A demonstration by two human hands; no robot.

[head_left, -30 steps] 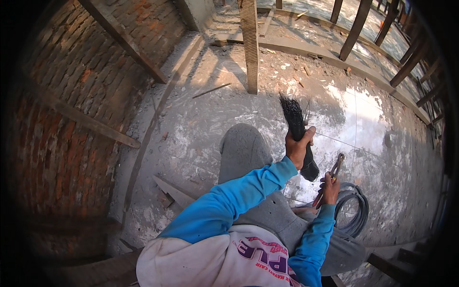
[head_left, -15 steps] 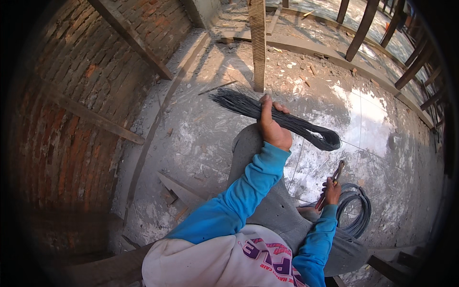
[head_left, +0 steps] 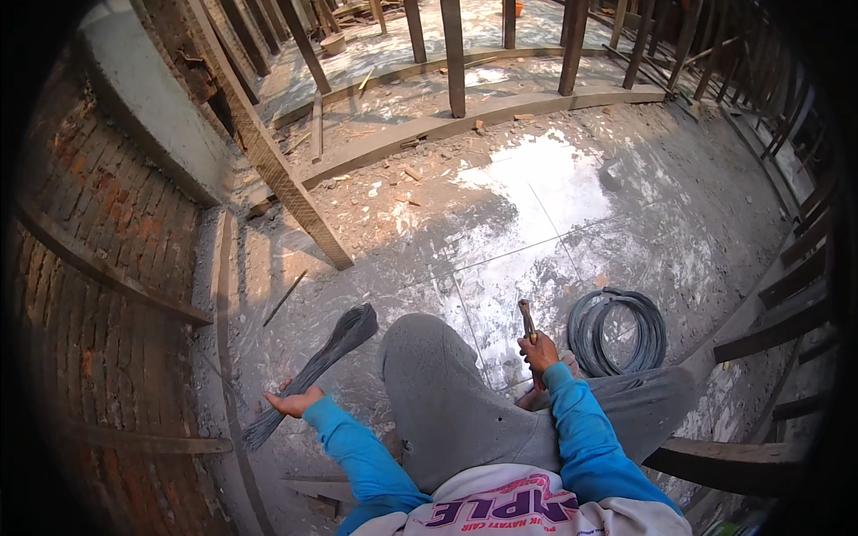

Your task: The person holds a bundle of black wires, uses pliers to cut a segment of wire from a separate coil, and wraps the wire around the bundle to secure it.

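Wire bundle (head_left: 341, 338), dark grey and long, is crossed at its nearer half by the left hand (head_left: 295, 402), to the left of the bent, grey-trousered knee (head_left: 427, 357). Its thick, rounded end is pointed far and to the right of that hand, while its thin, loose-stranded end is splayed near and to the left, just past the fingers. The left hand is seen partly open, with the fingers stretched toward the left; it is set against the bundle, but how firmly the strands are gripped cannot be told. Whether the bundle's weight is borne by the hand or by the floor (head_left: 402, 277) cannot be told either.

By the right hand (head_left: 539, 353), a pair of pincers (head_left: 527, 317) is held, the fingers closed around the handles and the head pointed to the far side. A coil of grey wire (head_left: 579, 335) is laid on the floor just to the right of that hand. A thin stick (head_left: 284, 297) is seen on the floor, left of the bundle's thick end. The left side is bounded by a brick wall (head_left: 98, 330), and at the far left a slanting timber post (head_left: 290, 183) is stood.
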